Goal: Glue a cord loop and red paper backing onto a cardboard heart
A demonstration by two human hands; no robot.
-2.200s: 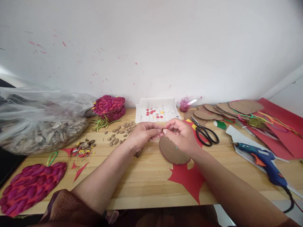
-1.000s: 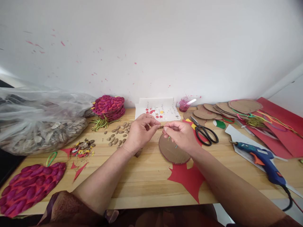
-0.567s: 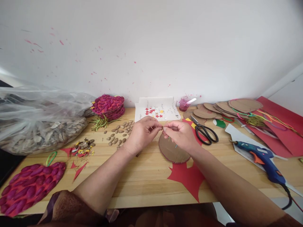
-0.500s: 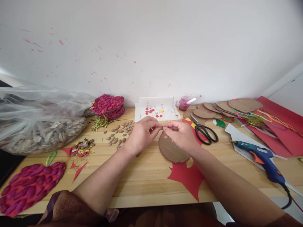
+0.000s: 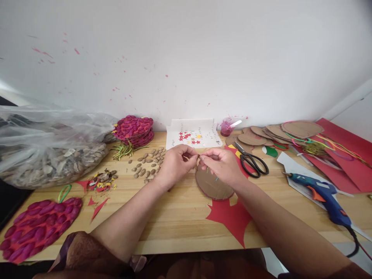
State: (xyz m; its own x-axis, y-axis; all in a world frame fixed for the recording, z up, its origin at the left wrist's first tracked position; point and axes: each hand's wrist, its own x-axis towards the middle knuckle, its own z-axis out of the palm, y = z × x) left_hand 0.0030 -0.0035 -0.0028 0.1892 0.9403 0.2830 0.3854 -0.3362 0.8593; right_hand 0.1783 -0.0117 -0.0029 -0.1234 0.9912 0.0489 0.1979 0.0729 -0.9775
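Observation:
My left hand (image 5: 181,161) and my right hand (image 5: 217,162) meet fingertip to fingertip over the middle of the table. Both are closed in a pinch on something small and thin; its kind is too small to make out. Just below them lies a round cardboard disc (image 5: 213,188) with a dark pinkish rim, partly covered by my right hand. A cut piece of red paper (image 5: 229,219) pokes out from under the disc. Left of my left hand, brown seeds or nuts (image 5: 142,170) lie scattered. Black-handled scissors (image 5: 251,161) rest to the right of my right hand.
A blue glue gun (image 5: 322,193) lies at right, near cardboard ovals (image 5: 302,129) and red sheets (image 5: 357,166). Behind my hands are a white sheet (image 5: 174,141) with paper stars and a pink-stained cup (image 5: 226,128). At left are a plastic bag (image 5: 52,155) and a magenta seed-covered piece (image 5: 43,224).
The view has shifted very slightly. Both hands stay together in the same pinch, with only small finger movements.

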